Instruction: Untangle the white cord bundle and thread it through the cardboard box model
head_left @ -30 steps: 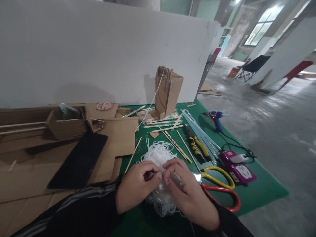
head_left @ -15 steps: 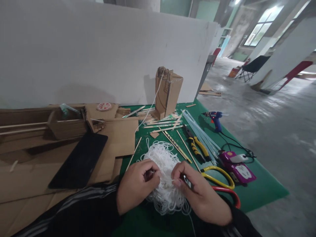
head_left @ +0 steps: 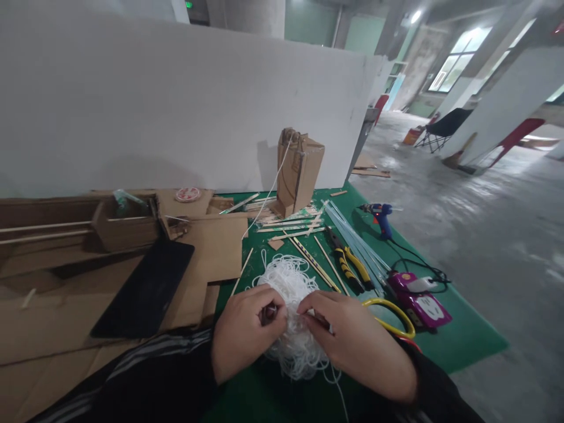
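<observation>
A tangled bundle of white string [head_left: 288, 282] lies on the green mat [head_left: 462, 338] near the front edge. My left hand [head_left: 247, 332] is curled over its left side, fingers closed in a pinch on the string. My right hand [head_left: 356, 341] lies over the right side, thumb and forefinger pinched on a strand. The fingertips of both hands nearly meet over the bundle. One strand runs from the bundle up to a standing cardboard box [head_left: 298, 170] at the back of the mat.
Scissors with yellow and red handles [head_left: 394, 320], yellow-handled pliers [head_left: 350, 267], a blue glue gun [head_left: 381, 214], clear glue sticks [head_left: 356, 244], a purple device [head_left: 418, 296] and wooden sticks [head_left: 315, 261] lie on the mat. Cardboard sheets [head_left: 215, 247] and a black board [head_left: 147, 288] lie left. A white wall panel [head_left: 176, 100] stands behind.
My right hand moved left, back toward my left hand, and now covers more of the scissors. The view tilted up slightly.
</observation>
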Demonstrator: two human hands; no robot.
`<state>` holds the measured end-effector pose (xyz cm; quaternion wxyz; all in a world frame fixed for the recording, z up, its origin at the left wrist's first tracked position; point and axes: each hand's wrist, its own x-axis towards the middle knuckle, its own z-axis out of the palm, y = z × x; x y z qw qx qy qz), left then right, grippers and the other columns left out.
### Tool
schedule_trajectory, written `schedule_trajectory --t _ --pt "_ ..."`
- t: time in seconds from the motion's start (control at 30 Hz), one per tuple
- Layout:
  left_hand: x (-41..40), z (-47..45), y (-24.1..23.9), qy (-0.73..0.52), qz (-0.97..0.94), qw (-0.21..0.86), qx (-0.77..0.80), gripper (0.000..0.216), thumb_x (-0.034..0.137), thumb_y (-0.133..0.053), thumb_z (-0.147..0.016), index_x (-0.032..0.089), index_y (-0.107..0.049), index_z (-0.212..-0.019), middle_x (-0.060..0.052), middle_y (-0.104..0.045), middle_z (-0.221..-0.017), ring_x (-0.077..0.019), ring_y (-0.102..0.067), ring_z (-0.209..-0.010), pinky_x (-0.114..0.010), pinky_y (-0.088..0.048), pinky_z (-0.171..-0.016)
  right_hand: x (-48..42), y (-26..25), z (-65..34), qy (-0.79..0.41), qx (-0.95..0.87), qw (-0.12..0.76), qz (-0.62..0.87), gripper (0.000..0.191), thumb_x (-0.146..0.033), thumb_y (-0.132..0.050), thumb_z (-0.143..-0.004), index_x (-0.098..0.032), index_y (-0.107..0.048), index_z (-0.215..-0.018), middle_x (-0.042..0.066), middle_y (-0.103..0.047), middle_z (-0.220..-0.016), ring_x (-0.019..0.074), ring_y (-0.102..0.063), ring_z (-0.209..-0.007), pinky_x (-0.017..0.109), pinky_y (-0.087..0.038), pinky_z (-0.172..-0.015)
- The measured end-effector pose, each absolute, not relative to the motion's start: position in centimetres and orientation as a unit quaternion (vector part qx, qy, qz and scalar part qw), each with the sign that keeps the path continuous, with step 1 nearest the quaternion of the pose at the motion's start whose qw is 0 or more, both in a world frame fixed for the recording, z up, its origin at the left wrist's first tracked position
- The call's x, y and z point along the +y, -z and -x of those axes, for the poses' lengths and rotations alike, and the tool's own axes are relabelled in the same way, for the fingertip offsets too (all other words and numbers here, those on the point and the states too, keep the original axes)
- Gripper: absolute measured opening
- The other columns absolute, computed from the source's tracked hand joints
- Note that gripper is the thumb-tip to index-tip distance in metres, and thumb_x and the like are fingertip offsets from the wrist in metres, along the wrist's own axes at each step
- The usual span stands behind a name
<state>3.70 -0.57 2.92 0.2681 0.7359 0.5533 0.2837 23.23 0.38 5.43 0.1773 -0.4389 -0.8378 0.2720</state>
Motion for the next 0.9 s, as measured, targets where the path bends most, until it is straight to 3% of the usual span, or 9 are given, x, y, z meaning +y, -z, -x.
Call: schedule_trajectory --t 0.13,0.27,0.37,0.47,0.57,0.73,0.8,0.9 --pt "-0.3 -3.4 -2.7 -0.293 -0.724 0.275 0.561 0.012 0.018 -0.055 -0.078 0.020 -0.060 -0.067 0.004 -0.056 -0.065 -0.0118 -0.051 -0.060 -0.023 -0.035 -0.057 0.1 -5.6 -23.1 -0.321 -0.813 0.255 0.414 0.015 -0.015 -0.049 -0.094 -0.020 -0.059 -0.086 0.002 -0.060 -0.085 0.0156 -0.053 -0.080 0.027 -0.036 -0.070" --pt "-0.1 -3.0 -2.6 -0.304 -0.707 0.284 0.572 0.013 0.016 -0.054 -0.077 0.020 -0.058 -0.065 0.005 -0.055 -0.064 -0.0113 -0.051 -0.059 -0.023 -0.036 -0.058 0.1 -5.6 -24.7 -0.578 -0.673 0.321 0.332 0.020 -0.035 -0.051 -0.097 -0.019 -0.053 -0.085 0.001 -0.053 -0.079 0.0108 -0.045 -0.064 0.023 -0.036 -0.058" --pt "-0.2 -3.0 -2.7 -0.302 -0.712 0.287 0.566 0.014 0.018 -0.053 -0.079 0.020 -0.058 -0.066 0.004 -0.055 -0.065 -0.0119 -0.051 -0.060 -0.023 -0.036 -0.058 0.2 -5.5 -26.6 -0.718 -0.585 0.290 0.240 0.029 -0.046 -0.053 -0.094 -0.019 -0.049 -0.087 -0.002 -0.051 -0.071 0.0074 -0.039 -0.051 0.020 -0.030 -0.047" --pt "-0.3 -3.1 -2.9 -0.297 -0.718 0.282 0.562 0.014 0.018 -0.053 -0.078 0.020 -0.057 -0.066 0.004 -0.055 -0.066 -0.0126 -0.052 -0.061 -0.024 -0.037 -0.059 -0.1 -6.2 -28.0 -0.642 -0.668 0.185 0.328 0.027 -0.045 -0.062 -0.090 -0.018 -0.058 -0.090 -0.006 -0.040 -0.060 0.0071 -0.031 -0.050 0.020 -0.022 -0.046" --pt "-0.5 -3.3 -2.9 -0.290 -0.724 0.273 0.563 0.012 0.015 -0.054 -0.075 0.020 -0.055 -0.064 0.004 -0.054 -0.065 -0.0127 -0.051 -0.061 -0.024 -0.036 -0.059 -0.5 -7.3 -28.5 -0.499 -0.757 0.113 0.407 0.019 -0.038 -0.064 -0.090 -0.020 -0.068 -0.087 -0.004 -0.044 -0.059 0.0091 -0.035 -0.053 0.022 -0.024 -0.048" --pt "-0.6 -3.4 -3.1 -0.291 -0.730 0.268 0.557 0.013 0.015 -0.054 -0.076 0.020 -0.054 -0.064 0.004 -0.055 -0.065 -0.0123 -0.051 -0.061 -0.024 -0.036 -0.059 -0.8 -8.0 -29.8 -0.574 -0.733 0.256 0.260 0.028 -0.040 -0.057 -0.093 -0.021 -0.071 -0.078 0.005 -0.065 -0.076 0.0167 -0.057 -0.071 0.029 -0.043 -0.067" --pt "-0.7 -3.5 -3.2 -0.292 -0.733 0.269 0.552 0.013 0.015 -0.053 -0.077 0.020 -0.055 -0.065 0.004 -0.055 -0.066 -0.0123 -0.052 -0.062 -0.024 -0.036 -0.059 -0.8 -7.7 -30.5 -0.603 -0.708 0.300 0.211 0.033 -0.045 -0.057 -0.092 -0.022 -0.070 -0.073 0.004 -0.064 -0.069 0.0176 -0.057 -0.069 0.032 -0.044 -0.070" --pt "-0.8 -3.5 -3.3 -0.292 -0.737 0.263 0.549 0.013 0.015 -0.053 -0.077 0.020 -0.055 -0.065 0.004 -0.054 -0.066 -0.0125 -0.052 -0.062 -0.024 -0.036 -0.059 -0.9 -7.4 -31.0 -0.621 -0.685 0.254 0.284 0.035 -0.053 -0.056 -0.090 -0.022 -0.071 -0.087 0.000 -0.054 -0.058 0.0131 -0.048 -0.055 0.027 -0.040 -0.058"
